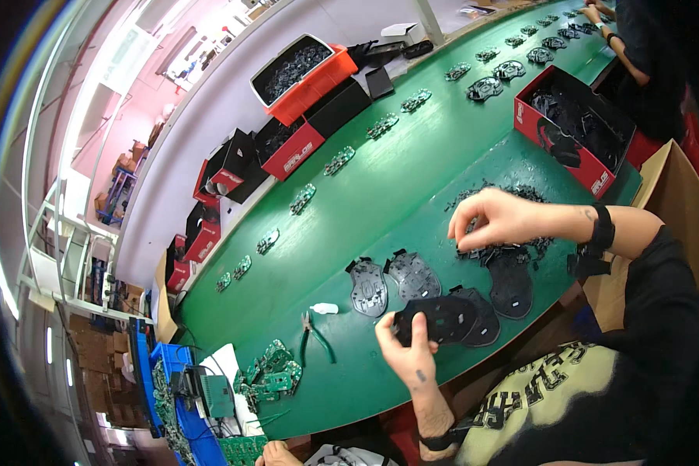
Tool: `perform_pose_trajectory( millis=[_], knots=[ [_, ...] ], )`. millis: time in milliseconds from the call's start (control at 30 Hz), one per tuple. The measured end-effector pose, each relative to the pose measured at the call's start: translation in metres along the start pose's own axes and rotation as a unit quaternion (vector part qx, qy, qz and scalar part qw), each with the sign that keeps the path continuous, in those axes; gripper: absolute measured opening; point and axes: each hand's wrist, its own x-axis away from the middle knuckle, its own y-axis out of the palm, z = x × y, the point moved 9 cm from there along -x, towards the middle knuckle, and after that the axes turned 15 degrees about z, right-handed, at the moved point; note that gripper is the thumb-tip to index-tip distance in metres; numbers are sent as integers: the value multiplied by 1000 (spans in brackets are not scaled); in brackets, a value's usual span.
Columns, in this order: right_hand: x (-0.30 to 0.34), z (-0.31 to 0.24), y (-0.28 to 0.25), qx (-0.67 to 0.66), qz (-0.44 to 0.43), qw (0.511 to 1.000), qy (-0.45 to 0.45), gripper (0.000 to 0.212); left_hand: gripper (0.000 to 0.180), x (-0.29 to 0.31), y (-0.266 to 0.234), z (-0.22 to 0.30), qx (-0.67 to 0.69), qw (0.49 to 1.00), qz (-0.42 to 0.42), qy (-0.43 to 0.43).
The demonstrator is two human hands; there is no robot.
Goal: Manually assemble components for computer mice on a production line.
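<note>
In the head view, a flat black plastic base plate [436, 318] is held above the near edge of the green bench [380, 194], pinched at its left edge by the left hand [406, 351]. It is judged light, stiff and thin, best gripped by its rim. The right hand [495, 219] is pinched shut over a pile of small black parts [505, 250]; what it grips cannot be told.

A long green-topped workbench [396, 186] runs beside a pale grey wall [210, 132]; beyond that wall, a pink-lit room with white metal shelving [62, 241].
</note>
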Motion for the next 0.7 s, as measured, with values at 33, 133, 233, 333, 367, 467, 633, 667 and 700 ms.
perform_pose_trajectory(
  millis=[33, 133, 233, 333, 367, 467, 633, 667, 700],
  knots=[
    [6, -9, 10, 17, -9, 999, -51, 13, 34, 1, 10, 4, 12, 1000, -9, 13],
    [20, -22, 31, 7, -31, 996, -82, 12, 35, 9, 28, 14, 3, 998, -36, 45],
    [23, -22, 35, 5, -43, 997, -62, 15, 34, 17, 35, 22, -8, 996, -36, 81],
    [25, -21, 35, -7, -39, 998, -46, 15, 34, 19, 37, 22, -20, 992, -43, 117],
    [27, -16, 42, 22, -72, 997, -26, 17, 34, 19, 37, 21, -23, 990, -49, 127],
    [28, -16, 48, 46, -79, 996, -4, 22, 33, 17, 37, 21, -29, 993, -52, 104],
    [26, 7, 61, -110, -132, 980, 105, 29, 33, 14, 39, 20, -16, 991, -73, 108],
    [26, 7, 64, -61, -165, 981, 85, 30, 39, 12, 38, 20, -8, 987, -71, 145],
    [23, 6, 66, -60, -164, 981, 84, 30, 45, 11, 37, 24, -1, 981, -69, 181]
  ],
)
